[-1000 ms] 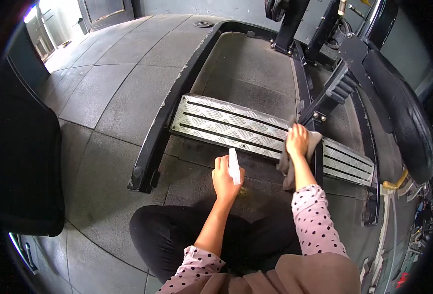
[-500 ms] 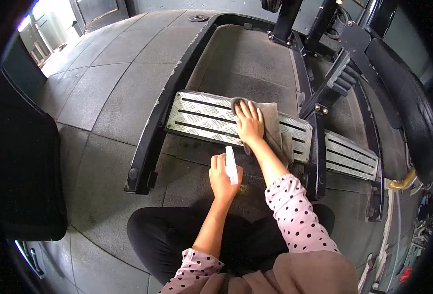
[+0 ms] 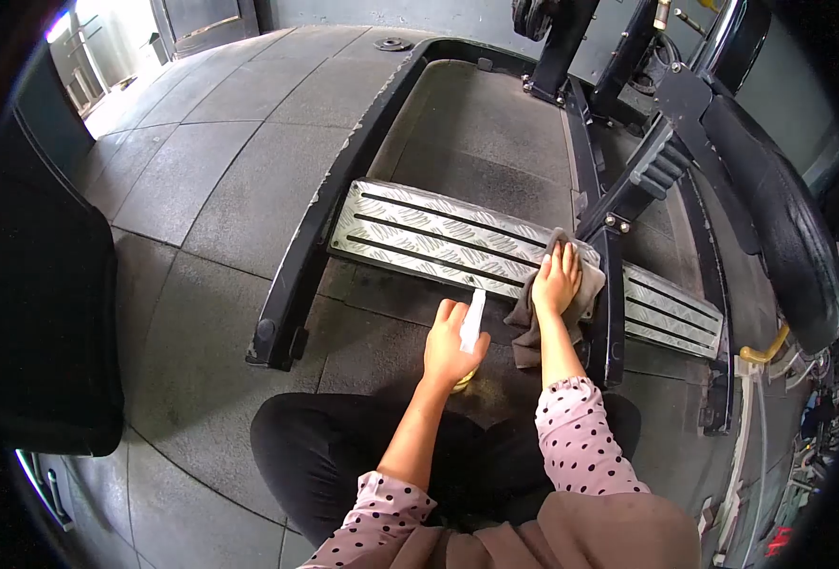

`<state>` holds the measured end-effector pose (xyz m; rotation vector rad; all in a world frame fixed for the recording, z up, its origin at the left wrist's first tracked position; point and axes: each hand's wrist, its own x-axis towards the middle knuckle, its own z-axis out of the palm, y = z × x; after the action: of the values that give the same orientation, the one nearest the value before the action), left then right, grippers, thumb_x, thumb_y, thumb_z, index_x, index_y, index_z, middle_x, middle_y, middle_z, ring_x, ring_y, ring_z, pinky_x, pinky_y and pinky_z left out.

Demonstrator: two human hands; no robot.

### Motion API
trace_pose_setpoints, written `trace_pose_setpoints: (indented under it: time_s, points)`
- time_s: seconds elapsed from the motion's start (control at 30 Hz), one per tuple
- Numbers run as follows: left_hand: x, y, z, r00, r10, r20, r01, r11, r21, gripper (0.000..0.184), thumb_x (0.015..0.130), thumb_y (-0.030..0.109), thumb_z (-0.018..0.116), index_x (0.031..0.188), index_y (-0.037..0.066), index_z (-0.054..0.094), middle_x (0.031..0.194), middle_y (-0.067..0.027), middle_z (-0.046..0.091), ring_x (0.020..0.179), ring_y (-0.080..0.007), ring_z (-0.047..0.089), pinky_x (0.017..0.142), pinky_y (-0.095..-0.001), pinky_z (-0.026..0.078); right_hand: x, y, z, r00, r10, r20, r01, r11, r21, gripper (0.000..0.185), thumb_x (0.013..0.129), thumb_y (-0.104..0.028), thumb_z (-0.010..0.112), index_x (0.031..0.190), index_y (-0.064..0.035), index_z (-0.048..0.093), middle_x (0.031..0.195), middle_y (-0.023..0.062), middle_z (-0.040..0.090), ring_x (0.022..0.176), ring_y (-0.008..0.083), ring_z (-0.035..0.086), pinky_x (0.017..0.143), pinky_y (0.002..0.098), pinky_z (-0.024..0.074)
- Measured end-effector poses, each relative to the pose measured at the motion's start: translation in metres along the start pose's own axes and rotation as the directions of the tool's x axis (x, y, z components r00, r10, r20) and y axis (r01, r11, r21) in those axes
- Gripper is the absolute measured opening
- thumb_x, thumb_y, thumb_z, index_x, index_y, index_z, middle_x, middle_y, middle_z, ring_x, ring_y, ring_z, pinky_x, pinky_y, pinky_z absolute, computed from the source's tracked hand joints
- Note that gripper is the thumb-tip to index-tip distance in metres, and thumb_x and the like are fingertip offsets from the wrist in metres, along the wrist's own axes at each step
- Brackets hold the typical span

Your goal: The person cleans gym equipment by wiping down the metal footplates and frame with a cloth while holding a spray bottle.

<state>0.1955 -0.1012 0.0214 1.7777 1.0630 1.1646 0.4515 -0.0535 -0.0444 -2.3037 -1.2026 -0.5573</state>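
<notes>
My left hand [image 3: 452, 346] is closed around a spray bottle [image 3: 473, 322]. The bottle's white trigger head points up and away from me, and a bit of its yellowish body shows below my fingers. With fingers laid over it, my right hand [image 3: 559, 280] presses a grey-brown cloth [image 3: 530, 334] onto the right end of a metal footplate [image 3: 438, 228]. That plate has a diamond tread pattern and long black strips. Part of the cloth hangs over the plate's near edge.
A black frame [image 3: 291, 256] with chipped paint surrounds the footplate. A second treaded plate [image 3: 671, 311] lies beyond the upright on the right. A black padded part [image 3: 780, 199] overhangs the right side. Dark floor tiles [image 3: 220, 218] spread to the left.
My right hand has slid the cloth rightward along the footplate to its right end. My left hand, with the spray bottle, has shifted slightly right.
</notes>
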Motion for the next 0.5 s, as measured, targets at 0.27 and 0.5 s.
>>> trace_pose_setpoints:
  time_s: [0.27,0.5]
  points:
    - [0.000,-0.004,0.001,0.994,-0.015,0.105,0.010,0.999,0.042,0.027,0.068,0.015,0.066,0.087,0.001,0.052,0.088,-0.0160,0.050,0.084,-0.0401,0.054,0.071,-0.0466,0.047,-0.001,-0.001,-0.002,0.997,-0.078,-0.014,0.080,0.988,0.135,0.043,0.093,-0.029,0.055,0.133,-0.0140,0.058,0.148,0.0041,0.044,0.138,0.0284,0.039,0.110,0.0480,0.0269]
    - [-0.001,-0.013,0.008,0.999,-0.003,0.053,0.000,0.998,0.059,0.032,0.068,0.014,0.067,0.094,0.002,0.053,0.093,-0.0168,0.050,0.083,-0.0419,0.056,0.071,-0.0479,0.048,0.009,-0.039,0.005,0.938,-0.344,0.045,0.326,0.919,0.221,0.039,0.092,-0.022,0.057,0.129,-0.0153,0.061,0.143,0.0035,0.051,0.136,0.0286,0.040,0.110,0.0486,0.0273]
